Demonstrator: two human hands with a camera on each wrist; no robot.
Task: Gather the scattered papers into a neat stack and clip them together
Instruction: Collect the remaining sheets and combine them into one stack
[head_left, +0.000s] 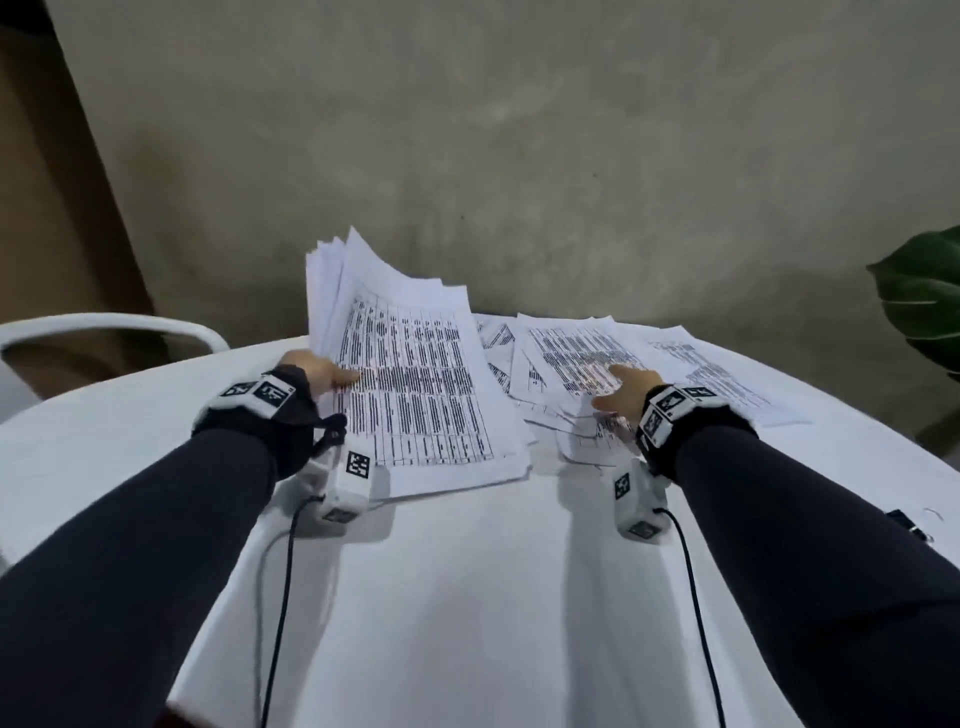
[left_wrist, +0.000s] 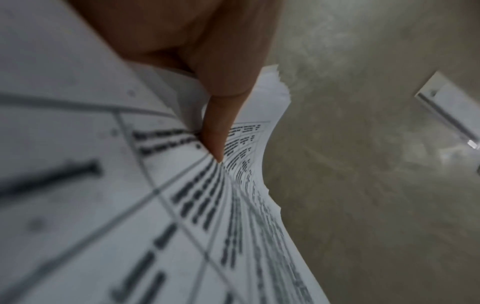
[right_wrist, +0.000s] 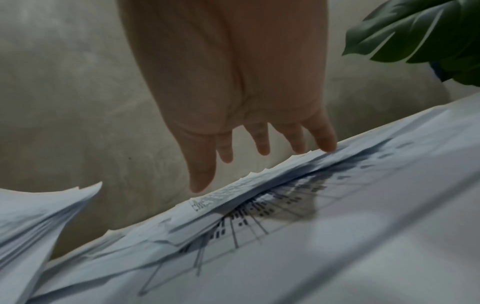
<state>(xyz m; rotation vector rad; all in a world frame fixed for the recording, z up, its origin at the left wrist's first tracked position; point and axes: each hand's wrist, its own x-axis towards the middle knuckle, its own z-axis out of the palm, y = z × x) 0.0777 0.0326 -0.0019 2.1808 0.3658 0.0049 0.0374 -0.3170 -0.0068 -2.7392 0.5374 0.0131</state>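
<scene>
A thick stack of printed sheets (head_left: 415, 384) is tilted up off the white table, its near edge resting on the cloth. My left hand (head_left: 322, 371) grips its left edge, thumb (left_wrist: 215, 131) on the top sheet (left_wrist: 103, 205) and the other fingers hidden behind. To the right, loose scattered papers (head_left: 576, 358) lie overlapping flat on the table. My right hand (head_left: 621, 389) hovers palm-down just over them, fingers (right_wrist: 262, 142) straight and spread, holding nothing. A black binder clip (head_left: 906, 522) lies at the table's right edge, beyond my right forearm.
The round table with a white cloth (head_left: 467, 597) fills the foreground. A white chair (head_left: 109, 327) stands at the far left. A green plant leaf (head_left: 924, 296) reaches in at the right. A concrete wall sits behind the table.
</scene>
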